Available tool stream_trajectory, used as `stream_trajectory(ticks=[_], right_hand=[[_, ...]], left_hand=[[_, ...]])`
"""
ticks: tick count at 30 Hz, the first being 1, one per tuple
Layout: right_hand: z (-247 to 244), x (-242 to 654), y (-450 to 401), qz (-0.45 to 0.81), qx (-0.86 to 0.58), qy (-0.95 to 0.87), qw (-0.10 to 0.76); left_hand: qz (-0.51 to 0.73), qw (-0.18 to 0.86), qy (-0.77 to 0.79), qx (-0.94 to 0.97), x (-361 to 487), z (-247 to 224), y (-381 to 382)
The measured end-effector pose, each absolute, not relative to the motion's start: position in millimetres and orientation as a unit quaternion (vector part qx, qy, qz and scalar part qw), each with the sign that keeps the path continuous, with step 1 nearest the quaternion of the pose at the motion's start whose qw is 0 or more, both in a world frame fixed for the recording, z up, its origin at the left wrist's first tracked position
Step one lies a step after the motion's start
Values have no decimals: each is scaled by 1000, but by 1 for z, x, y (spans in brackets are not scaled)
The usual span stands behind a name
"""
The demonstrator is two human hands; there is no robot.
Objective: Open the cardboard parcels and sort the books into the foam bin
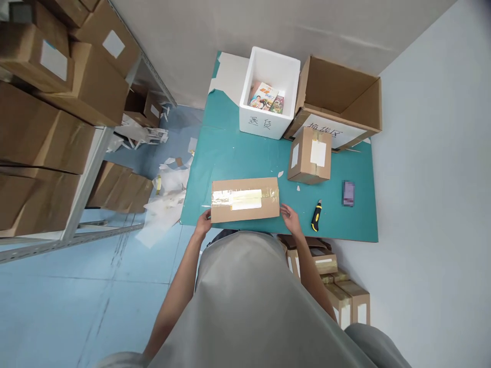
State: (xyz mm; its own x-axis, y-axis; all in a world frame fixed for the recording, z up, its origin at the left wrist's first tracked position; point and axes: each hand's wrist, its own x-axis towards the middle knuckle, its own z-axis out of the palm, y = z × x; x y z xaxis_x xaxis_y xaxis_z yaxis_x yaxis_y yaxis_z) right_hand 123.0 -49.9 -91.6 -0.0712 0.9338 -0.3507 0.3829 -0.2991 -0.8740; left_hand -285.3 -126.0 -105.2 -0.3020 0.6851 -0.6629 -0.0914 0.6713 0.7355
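A long cardboard box (245, 213) lies near the front edge of the green table, with shiny tape along its top and a white label across the middle. My left hand (203, 223) grips its left end at the near corner, the fingertips partly hidden. At the opposite end, my right hand (290, 217) has its fingers against the near right corner. To the right of that hand lies a black and yellow utility knife (316, 215). A smaller taped cardboard box (309, 155) with white labels stands farther back on the table.
At the back stand a white foam bin (264, 122) with colourful packets inside and a large open carton (341, 92). A phone (348, 193) lies at the right. Shelves of boxes (99, 92) are on the left, paper scraps (169, 189) on the floor, more boxes (347, 296) below right.
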Motion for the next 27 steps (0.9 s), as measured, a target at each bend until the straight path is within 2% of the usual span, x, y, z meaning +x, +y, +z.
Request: stream_trajectory(ticks=[5, 15, 18, 23, 27], right_hand=[[-113, 105, -68, 538, -631, -517, 213], [-74, 123, -61, 513, -619, -514, 298], [-70, 125, -65, 530, -630, -482, 298], [-77, 131, -80, 521, -663, -451, 292], [-87, 130, -92, 511, -678, -449, 280]], left_hand=[[318, 538, 747, 227, -285, -117, -129], [396, 509, 688, 333, -277, -75, -101], [401, 500, 702, 310, -267, -78, -94], [399, 542, 705, 222, -260, -93, -105], [368, 542, 717, 238, -258, -104, -118]])
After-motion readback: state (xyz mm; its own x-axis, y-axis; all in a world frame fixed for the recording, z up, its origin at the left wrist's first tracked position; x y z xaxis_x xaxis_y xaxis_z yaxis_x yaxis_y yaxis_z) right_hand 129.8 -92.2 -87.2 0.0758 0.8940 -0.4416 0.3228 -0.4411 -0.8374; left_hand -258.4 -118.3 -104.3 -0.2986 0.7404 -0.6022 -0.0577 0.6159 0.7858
